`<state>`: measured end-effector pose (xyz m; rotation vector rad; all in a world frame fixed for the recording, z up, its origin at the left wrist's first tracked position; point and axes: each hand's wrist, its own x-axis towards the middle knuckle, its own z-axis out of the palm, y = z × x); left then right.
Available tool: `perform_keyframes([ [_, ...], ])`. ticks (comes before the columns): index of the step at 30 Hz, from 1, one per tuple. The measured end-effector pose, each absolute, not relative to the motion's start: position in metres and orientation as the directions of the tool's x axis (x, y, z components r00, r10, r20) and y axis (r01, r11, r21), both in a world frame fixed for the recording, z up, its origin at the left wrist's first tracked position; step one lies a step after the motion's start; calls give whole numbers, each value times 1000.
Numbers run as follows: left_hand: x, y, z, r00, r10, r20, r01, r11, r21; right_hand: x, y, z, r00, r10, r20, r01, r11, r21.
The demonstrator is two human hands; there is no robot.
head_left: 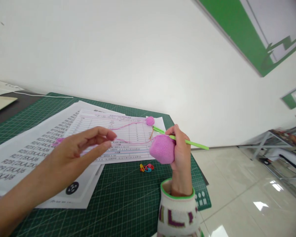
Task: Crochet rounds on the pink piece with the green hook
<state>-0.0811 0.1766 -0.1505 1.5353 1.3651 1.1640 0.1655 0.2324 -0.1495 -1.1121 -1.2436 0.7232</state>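
My right hand (181, 148) is closed around a bright green crochet hook (197, 144) and a pink crocheted piece (162, 149). The piece is rounded and cup-like, and the hook's tip end points left past its top edge. A thin pink yarn strand (130, 142) runs from the piece to my left hand (86, 149), whose thumb and index finger come close together on it. Farther back, a small pink yarn ball (150, 120) rests on the papers, with another strand leading left towards my left hand. Some pink yarn (58, 141) shows partly behind that hand.
Printed sheets (88, 184) overlap on a green cutting mat (128, 204). Several colourful stitch markers (146, 168) lie in front of the sheets. A white wall (128, 59) rises behind the table. At the far right, another person (291, 158) sits at a table.
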Motion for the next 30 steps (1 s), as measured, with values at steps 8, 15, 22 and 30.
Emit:
perform_keyframes([
  [8, -52, 165, -151, 212, 973, -93, -210, 138, 968, 127, 216, -155, 9, 949, 314, -77, 313, -946],
  [15, -42, 172, -146, 138, 975, -174, -632, 222, 743, 106, 200, -164, -110, 953, 283, -146, 267, -953],
  [22, -64, 174, -149, -4, 992, -126, -708, 86, 701, 102, 195, -163, -203, 932, 299, -124, 279, -952],
  [30, -48, 161, -149, -108, 980, 166, -132, -180, 975, 109, 197, -163, -132, 926, 355, -114, 341, -933],
])
